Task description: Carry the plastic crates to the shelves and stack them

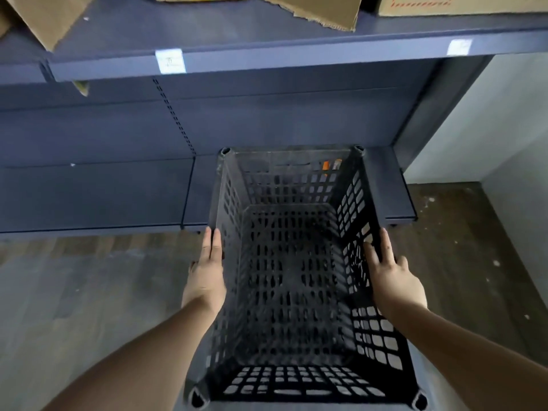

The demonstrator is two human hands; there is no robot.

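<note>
A black plastic crate [286,180] with perforated walls is held lengthwise in front of me, and nothing lies inside it. My left hand [206,274] presses flat against the outside of its left rim, fingers straight. My right hand [391,277] lies on the right rim with straight fingers, one digit reaching over the inner wall. The crate's far end is over the right part of the low blue shelf [388,188]. Whether it touches the shelf cannot be told.
Blue metal shelving [267,120] fills the view ahead, with an upper shelf [296,51] carrying cardboard boxes [462,4]. A white wall [489,129] closes the right side. Dark wooden floor [89,292] lies to my left and right. Something small and orange [326,166] shows through the crate's far wall.
</note>
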